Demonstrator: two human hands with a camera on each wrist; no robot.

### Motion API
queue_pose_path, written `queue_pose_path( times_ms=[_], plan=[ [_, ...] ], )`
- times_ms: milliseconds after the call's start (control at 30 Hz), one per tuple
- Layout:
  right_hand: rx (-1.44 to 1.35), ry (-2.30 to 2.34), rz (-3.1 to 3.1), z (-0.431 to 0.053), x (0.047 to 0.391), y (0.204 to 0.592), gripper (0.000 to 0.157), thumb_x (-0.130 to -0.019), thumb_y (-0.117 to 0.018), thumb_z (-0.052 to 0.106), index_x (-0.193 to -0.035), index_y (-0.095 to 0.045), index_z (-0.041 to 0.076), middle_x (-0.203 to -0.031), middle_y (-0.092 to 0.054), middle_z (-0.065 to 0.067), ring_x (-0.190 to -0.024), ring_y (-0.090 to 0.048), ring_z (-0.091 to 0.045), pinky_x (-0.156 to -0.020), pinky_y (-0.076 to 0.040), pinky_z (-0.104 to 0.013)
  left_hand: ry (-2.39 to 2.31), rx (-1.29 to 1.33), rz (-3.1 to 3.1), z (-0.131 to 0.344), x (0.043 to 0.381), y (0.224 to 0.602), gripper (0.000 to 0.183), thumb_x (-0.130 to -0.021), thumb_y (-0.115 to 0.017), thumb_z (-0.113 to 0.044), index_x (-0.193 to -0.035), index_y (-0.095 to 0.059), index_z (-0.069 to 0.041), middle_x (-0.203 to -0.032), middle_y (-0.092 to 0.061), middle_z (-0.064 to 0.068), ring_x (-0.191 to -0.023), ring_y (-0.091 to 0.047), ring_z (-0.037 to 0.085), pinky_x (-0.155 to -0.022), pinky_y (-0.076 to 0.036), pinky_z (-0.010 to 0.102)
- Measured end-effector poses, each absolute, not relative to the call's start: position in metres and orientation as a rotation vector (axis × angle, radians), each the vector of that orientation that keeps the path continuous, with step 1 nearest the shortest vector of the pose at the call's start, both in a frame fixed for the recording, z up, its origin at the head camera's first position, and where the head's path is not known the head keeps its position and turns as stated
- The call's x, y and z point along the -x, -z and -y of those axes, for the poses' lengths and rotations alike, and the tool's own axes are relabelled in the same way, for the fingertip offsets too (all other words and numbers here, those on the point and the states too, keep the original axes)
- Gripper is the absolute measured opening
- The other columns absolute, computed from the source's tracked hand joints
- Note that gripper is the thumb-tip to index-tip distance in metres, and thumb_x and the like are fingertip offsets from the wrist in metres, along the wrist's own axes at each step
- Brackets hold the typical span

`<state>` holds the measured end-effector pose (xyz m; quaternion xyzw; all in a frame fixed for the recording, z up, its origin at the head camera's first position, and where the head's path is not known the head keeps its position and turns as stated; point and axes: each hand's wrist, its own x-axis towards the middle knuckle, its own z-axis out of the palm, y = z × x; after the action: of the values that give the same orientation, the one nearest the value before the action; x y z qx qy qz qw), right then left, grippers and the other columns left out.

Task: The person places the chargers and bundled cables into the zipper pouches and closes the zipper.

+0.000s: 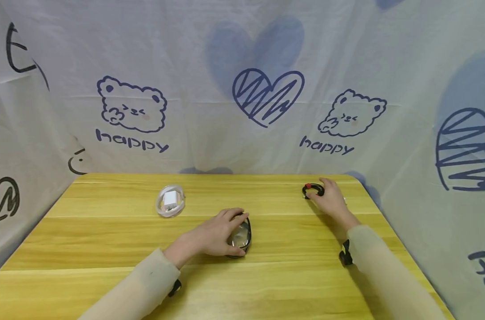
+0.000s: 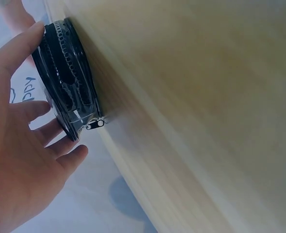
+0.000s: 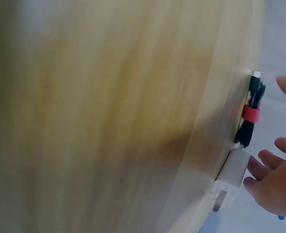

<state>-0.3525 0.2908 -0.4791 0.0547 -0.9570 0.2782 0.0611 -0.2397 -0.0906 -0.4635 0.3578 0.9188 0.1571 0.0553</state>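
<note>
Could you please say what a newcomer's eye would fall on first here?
Probably the outlined blue heart midway across the pale backdrop. Next might come the clear-topped black case under the left hand, then the red tie on the black cable beside the right hand, far right on the table.

Worktop: yellow wood grain, lengthwise bands. Centre: one black-rimmed case with clear top. At 10 o'clock: coiled white cable, white plug within its ring. At 2 o'clock: coiled black cable, red tie; white adapter beside it, contact undetermined.
</note>
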Motion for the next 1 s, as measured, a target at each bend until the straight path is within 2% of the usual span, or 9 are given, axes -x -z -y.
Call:
queue_pose_path(
  times_ms=[167,500,667,833,1000],
  plan=[
    [-0.118,-0.795,2.975,-0.293,0.359,0.482,0.093,-0.096,-0.072,0.043,-0.157,-0.028,-0.011,-0.16,-0.027,-0.038,-0.145,-0.029,-0.056,-0.12,-0.028,-0.068,-0.549,-1.059,-2.774,0.092,0.241,0.464,0.103,-0.087,-0.082,-0.053,-0.164,-0.03,-0.009,-0.165,-0.031,0.017,-0.151,-0.032,0.036,-0.12,-0.039,0.05],
    [-0.037,-0.689,3.038,-0.294,0.366,0.487,0.1,-0.092,-0.073,0.052,-0.158,-0.03,-0.009,-0.158,-0.029,-0.038,-0.143,-0.031,-0.058,-0.116,-0.029,-0.073,-0.705,-1.004,-2.689,0.095,0.243,0.456,0.108,-0.083,-0.088,-0.043,-0.167,-0.025,-0.019,-0.162,-0.028,0.016,-0.144,-0.038,0.034,-0.114,-0.045,0.048],
    [-0.052,-0.619,3.032,-0.295,0.369,0.488,0.094,-0.092,-0.073,0.053,-0.153,-0.039,-0.01,-0.152,-0.041,-0.037,-0.139,-0.038,-0.057,-0.115,-0.033,-0.071,-0.722,-0.984,-2.668,0.097,0.244,0.454,0.105,-0.081,-0.09,-0.041,-0.166,-0.03,-0.025,-0.16,-0.028,0.015,-0.14,-0.04,0.033,-0.111,-0.047,0.047],
    [-0.105,-0.607,3.019,-0.295,0.37,0.49,0.089,-0.092,-0.074,0.05,-0.15,-0.044,-0.01,-0.149,-0.047,-0.036,-0.137,-0.042,-0.055,-0.115,-0.035,-0.068,-0.791,-0.951,-2.641,0.099,0.244,0.451,0.1,-0.079,-0.092,-0.038,-0.162,-0.039,-0.021,-0.156,-0.031,0.015,-0.134,-0.045,0.031,-0.107,-0.05,0.047],
    [-0.168,-0.602,2.984,-0.291,0.369,0.49,0.085,-0.088,-0.077,0.047,-0.146,-0.05,-0.009,-0.145,-0.051,-0.035,-0.135,-0.045,-0.055,-0.115,-0.036,-0.066,-0.846,-0.902,-2.639,0.101,0.242,0.448,0.098,-0.078,-0.094,-0.034,-0.16,-0.042,-0.02,-0.154,-0.034,0.013,-0.129,-0.049,0.029,-0.105,-0.05,0.045]
  ],
)
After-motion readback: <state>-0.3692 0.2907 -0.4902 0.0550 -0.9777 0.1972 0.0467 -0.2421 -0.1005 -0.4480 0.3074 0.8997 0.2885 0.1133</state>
